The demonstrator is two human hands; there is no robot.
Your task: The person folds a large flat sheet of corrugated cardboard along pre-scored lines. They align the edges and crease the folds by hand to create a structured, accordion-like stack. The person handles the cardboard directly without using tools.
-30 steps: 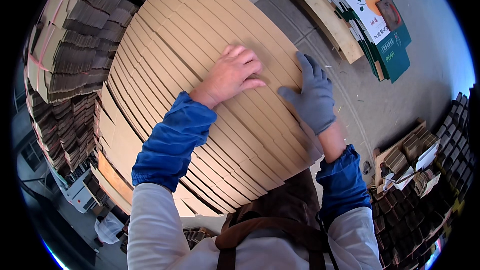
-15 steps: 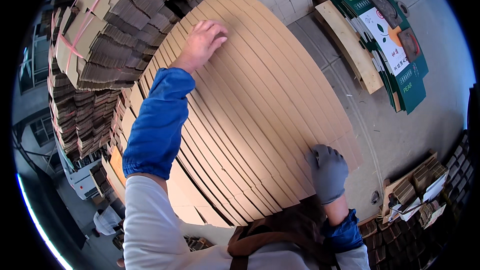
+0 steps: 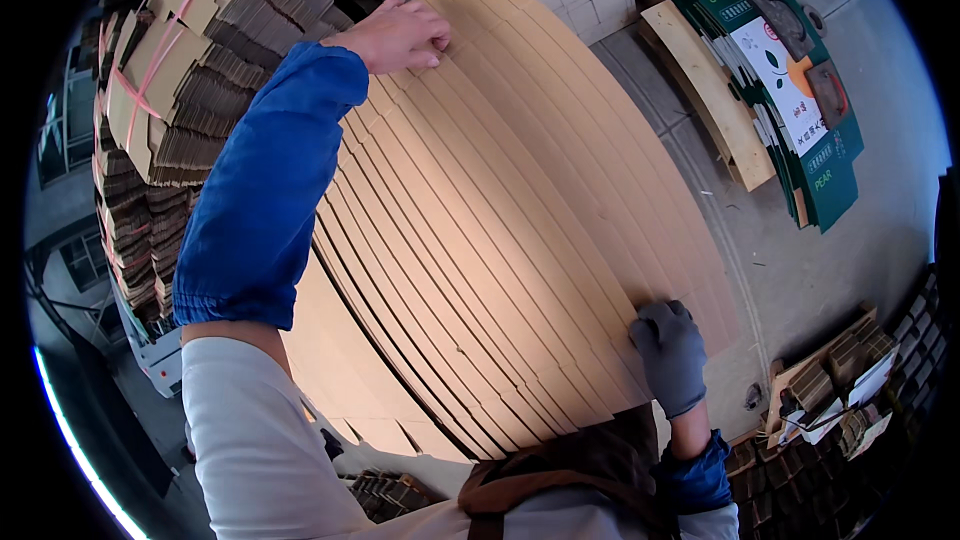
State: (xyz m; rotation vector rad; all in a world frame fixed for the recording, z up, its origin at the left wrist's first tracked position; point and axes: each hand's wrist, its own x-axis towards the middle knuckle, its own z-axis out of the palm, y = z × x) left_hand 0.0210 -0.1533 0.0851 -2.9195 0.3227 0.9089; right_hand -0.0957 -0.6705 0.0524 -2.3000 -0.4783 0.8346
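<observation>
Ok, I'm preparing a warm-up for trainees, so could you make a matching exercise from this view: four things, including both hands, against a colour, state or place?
1. Left hand
2. Green printed cartons
3. Right hand
4. Left oversleeve

A. Gloved in grey, at the near right of the fanned cardboard sheets
B. Blue, covering a forearm
C. Bare, at the sheets' far end
D. Upper right, beside a pale wooden plank

Pairs: 1-C, 2-D, 3-A, 4-B
</observation>
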